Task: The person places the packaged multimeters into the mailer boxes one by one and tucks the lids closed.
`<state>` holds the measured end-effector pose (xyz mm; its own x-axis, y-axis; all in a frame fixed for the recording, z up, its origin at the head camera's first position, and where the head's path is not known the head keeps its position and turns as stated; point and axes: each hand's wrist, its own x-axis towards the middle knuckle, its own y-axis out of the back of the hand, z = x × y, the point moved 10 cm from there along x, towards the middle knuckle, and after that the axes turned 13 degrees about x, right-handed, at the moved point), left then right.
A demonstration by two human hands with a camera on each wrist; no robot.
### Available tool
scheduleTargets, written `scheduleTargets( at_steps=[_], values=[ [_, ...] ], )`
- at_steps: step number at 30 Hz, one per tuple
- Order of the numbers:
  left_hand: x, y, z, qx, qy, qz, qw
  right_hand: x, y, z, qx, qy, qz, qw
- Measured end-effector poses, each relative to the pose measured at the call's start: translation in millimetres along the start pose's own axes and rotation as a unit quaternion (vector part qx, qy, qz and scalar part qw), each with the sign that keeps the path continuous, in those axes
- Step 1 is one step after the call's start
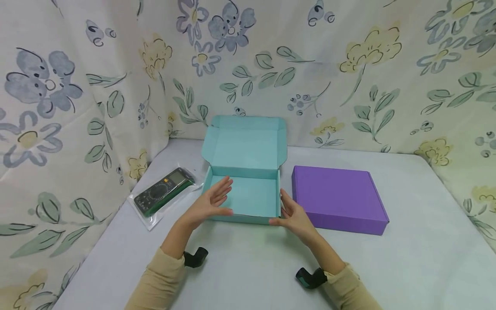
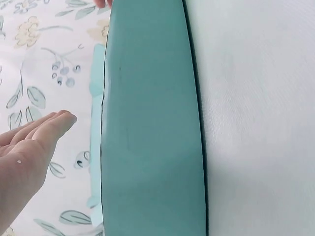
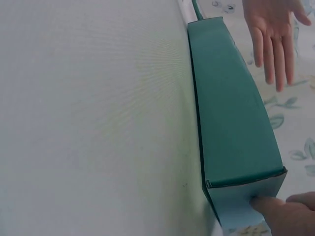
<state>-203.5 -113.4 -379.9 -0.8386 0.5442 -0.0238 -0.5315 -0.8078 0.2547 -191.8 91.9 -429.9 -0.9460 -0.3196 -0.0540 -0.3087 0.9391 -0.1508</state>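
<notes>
A light teal cardboard box (image 1: 252,198) stands on the table with its lid (image 1: 246,142) raised, and its inside shows bare. My left hand (image 1: 211,202) is over the box's left front part, fingers straight and apart, holding nothing. In the right wrist view, this same left hand (image 3: 275,42) shows its spread fingers above the box. My right hand (image 1: 294,215) is at the box's right front corner. A digit of it touches the right side wall (image 3: 236,201) in the right wrist view; its other fingers are partly hidden.
A closed purple box (image 1: 333,198) lies to the right of the teal one. On the left, a black and green multimeter (image 1: 162,191) lies in a clear plastic bag (image 1: 151,221). A flowered curtain (image 1: 329,86) hangs behind the white table (image 1: 248,275).
</notes>
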Motion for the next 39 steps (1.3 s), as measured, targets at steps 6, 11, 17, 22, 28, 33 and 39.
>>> scheduleTargets(
  at_steps=[6,11,17,22,28,33,39],
  values=[
    [-10.0,13.8,-1.5,-0.016,-0.010,0.015,0.9997,3.1,0,3,0.005,-0.008,0.011,0.9999],
    [-17.0,24.1,-6.5,-0.025,-0.010,0.029,0.9992,6.1,1,6,0.000,-0.020,0.022,0.9996],
    [-23.3,31.4,-12.8,-0.029,-0.012,0.035,0.9989,10.0,3,11,-0.005,-0.028,0.028,0.9992],
    [-30.3,38.1,-18.5,-0.028,-0.004,0.040,0.9988,11.9,2,13,-0.002,-0.028,0.027,0.9992],
    [-37.9,49.6,-25.4,-0.019,0.007,0.055,0.9983,12.0,2,11,0.011,-0.020,0.028,0.9994],
    [-42.9,55.9,-29.6,-0.021,0.009,0.063,0.9977,12.2,1,11,0.010,-0.024,0.034,0.9991],
    [-50.8,64.6,-31.6,-0.014,0.012,0.079,0.9967,12.1,2,13,0.004,-0.028,0.045,0.9986]
  ],
)
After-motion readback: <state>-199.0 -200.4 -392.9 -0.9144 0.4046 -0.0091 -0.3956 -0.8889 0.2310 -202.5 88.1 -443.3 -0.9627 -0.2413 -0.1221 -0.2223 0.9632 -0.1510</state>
